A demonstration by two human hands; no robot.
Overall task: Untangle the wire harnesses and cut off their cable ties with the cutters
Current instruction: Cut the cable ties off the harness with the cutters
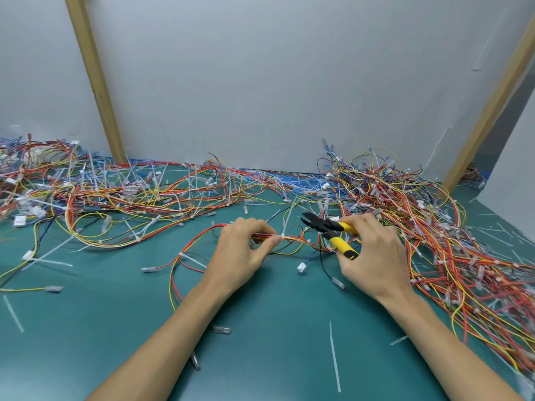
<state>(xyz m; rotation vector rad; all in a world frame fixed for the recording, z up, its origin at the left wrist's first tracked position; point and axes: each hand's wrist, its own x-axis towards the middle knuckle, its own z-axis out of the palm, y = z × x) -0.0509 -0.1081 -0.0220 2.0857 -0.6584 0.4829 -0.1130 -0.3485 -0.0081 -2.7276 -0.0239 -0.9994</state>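
Worktop (260, 328): green, strewn with loose white tie strips.
Harness heaps (434, 227): tangles banked left and right along the wall.
Harness in hand (292, 241): lay mid-worktop between your hands. Probably light, limp and quick to snag, so hold it close beside the tie.
Left hand (243, 250): your grip pinched the bundle just beside the cable tie (285, 227).
Right hand (373, 256): your grip wrapped the cutters (333, 230), handles spread, nose near the tie.

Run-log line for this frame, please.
left hand pinches wire harness beside cable tie | right hand holds cutters, handles spread, short of tie
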